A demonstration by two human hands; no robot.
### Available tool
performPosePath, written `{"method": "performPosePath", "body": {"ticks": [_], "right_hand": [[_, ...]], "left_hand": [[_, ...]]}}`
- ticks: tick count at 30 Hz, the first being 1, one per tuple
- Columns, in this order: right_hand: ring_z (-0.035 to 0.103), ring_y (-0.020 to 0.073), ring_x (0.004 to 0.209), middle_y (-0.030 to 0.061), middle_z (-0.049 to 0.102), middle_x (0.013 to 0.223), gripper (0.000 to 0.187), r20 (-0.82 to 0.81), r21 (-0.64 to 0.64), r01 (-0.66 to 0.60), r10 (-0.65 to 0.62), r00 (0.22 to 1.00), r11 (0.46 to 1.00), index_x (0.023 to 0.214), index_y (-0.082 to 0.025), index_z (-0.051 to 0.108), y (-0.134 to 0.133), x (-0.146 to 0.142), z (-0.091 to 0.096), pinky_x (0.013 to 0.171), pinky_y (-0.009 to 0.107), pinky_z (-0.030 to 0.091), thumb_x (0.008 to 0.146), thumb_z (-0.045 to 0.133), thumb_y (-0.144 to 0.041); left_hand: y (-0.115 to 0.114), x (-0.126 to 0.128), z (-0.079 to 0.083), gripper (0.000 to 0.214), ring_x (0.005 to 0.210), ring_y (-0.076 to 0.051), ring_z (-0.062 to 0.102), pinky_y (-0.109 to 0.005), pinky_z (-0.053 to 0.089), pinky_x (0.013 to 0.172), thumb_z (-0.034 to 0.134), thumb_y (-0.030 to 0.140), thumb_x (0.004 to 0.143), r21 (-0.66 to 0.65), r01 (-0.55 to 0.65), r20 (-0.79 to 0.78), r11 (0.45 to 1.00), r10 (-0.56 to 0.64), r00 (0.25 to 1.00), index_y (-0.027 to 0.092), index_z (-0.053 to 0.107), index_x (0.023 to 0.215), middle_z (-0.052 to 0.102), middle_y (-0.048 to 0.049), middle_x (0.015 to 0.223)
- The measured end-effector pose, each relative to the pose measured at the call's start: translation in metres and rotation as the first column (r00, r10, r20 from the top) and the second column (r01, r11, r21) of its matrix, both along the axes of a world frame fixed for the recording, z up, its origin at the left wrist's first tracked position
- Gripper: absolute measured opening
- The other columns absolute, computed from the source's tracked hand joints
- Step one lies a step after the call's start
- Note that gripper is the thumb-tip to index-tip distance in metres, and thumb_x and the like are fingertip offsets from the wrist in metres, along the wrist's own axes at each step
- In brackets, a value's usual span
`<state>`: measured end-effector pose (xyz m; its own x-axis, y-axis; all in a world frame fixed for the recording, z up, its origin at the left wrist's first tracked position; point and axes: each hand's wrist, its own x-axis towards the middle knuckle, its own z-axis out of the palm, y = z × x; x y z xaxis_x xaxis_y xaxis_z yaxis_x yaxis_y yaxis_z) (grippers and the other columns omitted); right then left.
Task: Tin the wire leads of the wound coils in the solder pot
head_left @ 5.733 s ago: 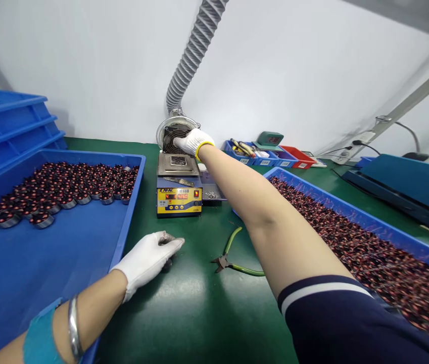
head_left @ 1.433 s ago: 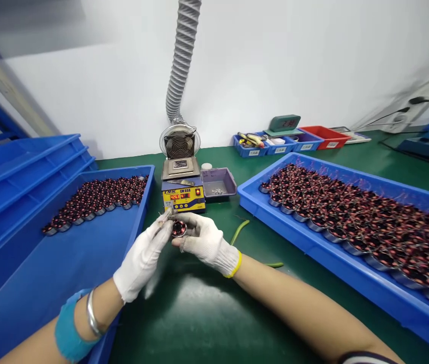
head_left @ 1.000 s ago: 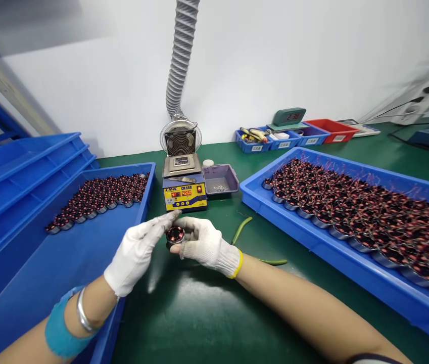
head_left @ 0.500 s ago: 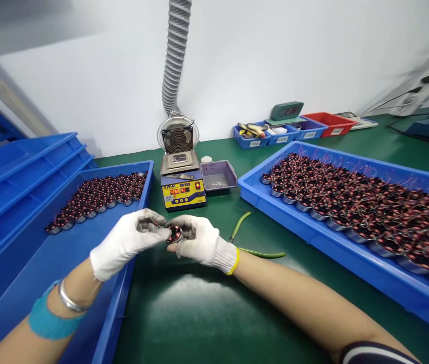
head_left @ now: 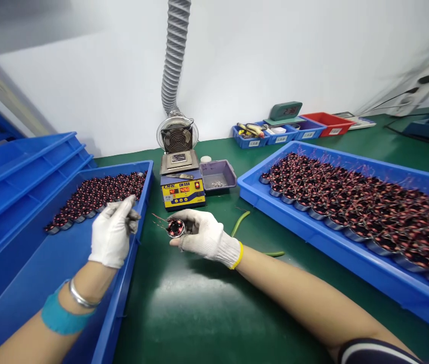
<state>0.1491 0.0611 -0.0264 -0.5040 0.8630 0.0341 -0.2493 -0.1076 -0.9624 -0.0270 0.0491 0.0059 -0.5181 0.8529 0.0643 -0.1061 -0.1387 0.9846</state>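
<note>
My right hand (head_left: 203, 233), in a white knit glove with a yellow cuff edge, grips a small round motor stator (head_left: 176, 228) by its metal rim. Its reddish copper windings face up, and thin wire ends stick out to the left. My left hand (head_left: 114, 230), gloved in white with darkened fingertips, is apart from the stator, over the right wall of the left blue tray (head_left: 58, 273). Its fingers are pressed together, and whether anything small is between them cannot be seen. Green-handled pliers (head_left: 240, 223) lie behind my right wrist, partly covered by it.
Rows of stators fill part of the left tray; many more with upright wires fill the right blue tray (head_left: 324, 233). A yellow-fronted solder pot (head_left: 184, 194) stands ahead under a fan and grey hose (head_left: 176, 55). Beside it sits a purple bin (head_left: 229, 172). Small bins (head_left: 250, 143) line the wall.
My left hand has let go of the stator's wires and moved left and slightly up. The wire ends now hang free, while my right hand keeps the stator in nearly the same place.
</note>
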Motion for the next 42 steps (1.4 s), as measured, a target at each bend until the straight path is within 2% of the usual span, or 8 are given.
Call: {"method": "performPosePath", "body": {"ticks": [4,8,15,22,27,35,38,42], "right_hand": [[0.055,0.0095,0.06,-0.0014,0.061,0.073,0.05,-0.003,-0.002,0.043,-0.043,0.999,0.999,0.096,-0.015,0.064,0.009,0.007,0.007,0.053,0.022,0.05,0.047,0.076,-0.016],[0.058,0.0114,0.068,0.0018,0.064,0.088,0.053,0.082,0.073,0.118,-0.124,0.989,0.99,0.105,-0.017,0.063,0.014,0.011,0.008,0.055,0.021,0.051,0.053,0.073,-0.018],[0.061,0.018,0.087,0.0055,0.064,0.101,0.048,0.334,0.372,0.025,-0.158,0.929,0.928,0.105,-0.017,0.064,0.008,0.006,0.002,0.077,0.032,0.052,0.059,0.073,-0.023],[0.06,0.0146,0.077,0.0043,0.064,0.091,0.048,0.404,0.389,0.03,-0.199,0.893,0.921,0.106,-0.015,0.063,0.007,0.008,-0.001,0.074,0.03,0.051,0.06,0.073,-0.026],[0.059,0.0135,0.075,0.0034,0.064,0.089,0.048,0.393,0.338,0.049,-0.188,0.9,0.94,0.107,-0.014,0.063,0.008,0.009,0.0,0.072,0.028,0.051,0.06,0.073,-0.024],[0.061,0.0166,0.082,0.0046,0.065,0.095,0.052,0.347,0.395,0.118,-0.267,0.899,0.911,0.115,-0.015,0.06,0.028,0.021,0.012,0.075,0.03,0.052,0.065,0.069,-0.026],[0.061,0.0161,0.08,0.0033,0.065,0.091,0.051,0.435,0.481,0.114,-0.35,0.83,0.87,0.12,-0.015,0.057,0.056,0.028,0.031,0.075,0.03,0.051,0.071,0.064,-0.029],[0.059,0.0187,0.09,0.0033,0.065,0.095,0.048,0.548,0.668,0.062,-0.546,0.633,0.741,0.119,-0.018,0.058,0.105,0.027,0.062,0.084,0.032,0.047,0.076,0.057,-0.039]], "left_hand": [[-0.007,0.013,-0.013,0.038,0.049,-0.009,0.052,-0.02,0.039,0.044,0.068,0.046,0.067,-0.104,0.249,0.026,0.963,-0.248,0.969,0.012,0.06,0.083,0.06,-0.0014,0.065],[-0.014,0.019,-0.015,0.044,0.058,-0.012,0.057,-0.024,0.044,0.051,0.069,0.044,0.068,-0.071,0.406,0.038,0.911,-0.404,0.914,0.013,0.059,0.098,0.064,-0.0038,0.077],[-0.017,0.024,-0.009,0.029,0.045,-0.008,0.047,-0.019,0.035,0.041,0.071,0.039,0.064,-0.187,0.292,-0.196,0.938,-0.327,0.924,0.014,0.065,0.078,0.055,0.002,0.054],[-0.002,0.002,-0.004,0.028,0.042,-0.006,0.044,-0.018,0.031,0.039,0.07,0.037,0.063,0.066,-0.033,-0.057,0.997,0.037,0.998,0.014,0.063,0.077,0.055,0.0034,0.055],[-0.002,0.0,-0.012,0.033,0.049,-0.009,0.052,-0.021,0.039,0.045,0.067,0.044,0.068,0.046,0.118,-0.047,0.992,-0.116,0.992,0.014,0.061,0.08,0.059,0.0001,0.063],[-0.005,0.013,-0.024,0.045,0.056,-0.012,0.056,-0.025,0.043,0.052,0.061,0.053,0.071,-0.206,0.304,-0.14,0.93,-0.335,0.932,0.013,0.059,0.091,0.063,-0.0046,0.075],[-0.005,0.016,-0.022,0.043,0.056,-0.012,0.055,-0.026,0.044,0.053,0.059,0.054,0.072,-0.292,0.344,-0.188,0.892,-0.406,0.894,0.013,0.058,0.086,0.063,-0.0049,0.075],[-0.003,0.017,-0.022,0.041,0.056,-0.012,0.054,-0.026,0.043,0.053,0.058,0.053,0.073,-0.357,0.402,-0.17,0.843,-0.482,0.86,0.014,0.057,0.082,0.062,-0.0038,0.075]]}}
